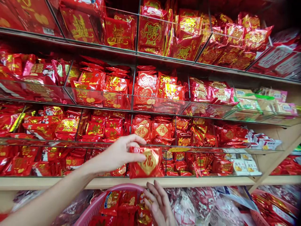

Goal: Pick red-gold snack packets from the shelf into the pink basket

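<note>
My left hand pinches a red snack packet with a gold diamond and a character printed on it. The packet hangs upright in front of the lower shelf, between thumb and fingers. Just below it, my right hand is held with its fingers apart and nothing in it. That hand is by the rim of a pink basket, which holds several red packets. Behind the held packet, similar packets with gold diamonds stand in a shelf compartment.
Clear-fronted shelves full of red and gold packets rise ahead. Pale green and white packets sit at the right. Plastic-wrapped goods lie below the wooden shelf edge, and another basket stands at the lower right.
</note>
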### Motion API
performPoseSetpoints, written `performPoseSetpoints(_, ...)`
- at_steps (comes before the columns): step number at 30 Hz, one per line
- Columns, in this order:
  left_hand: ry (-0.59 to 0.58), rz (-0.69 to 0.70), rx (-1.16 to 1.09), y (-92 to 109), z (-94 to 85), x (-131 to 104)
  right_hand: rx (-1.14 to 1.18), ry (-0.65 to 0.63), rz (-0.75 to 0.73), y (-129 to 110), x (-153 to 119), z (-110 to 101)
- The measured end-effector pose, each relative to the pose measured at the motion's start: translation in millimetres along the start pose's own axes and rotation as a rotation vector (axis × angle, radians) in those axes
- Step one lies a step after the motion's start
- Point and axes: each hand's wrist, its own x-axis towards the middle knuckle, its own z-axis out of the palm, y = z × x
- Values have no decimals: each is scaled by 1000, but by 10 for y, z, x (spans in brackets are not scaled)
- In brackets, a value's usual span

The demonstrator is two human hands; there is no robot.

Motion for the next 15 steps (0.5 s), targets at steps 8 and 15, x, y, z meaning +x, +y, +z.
performPoseSetpoints(8,-142,-82,46,-407,232,-93,152,-47,206,-341,127,424)
performPoseSetpoints(15,253,283,591,-262,-262,309,84,-14,238,-374,122,442)
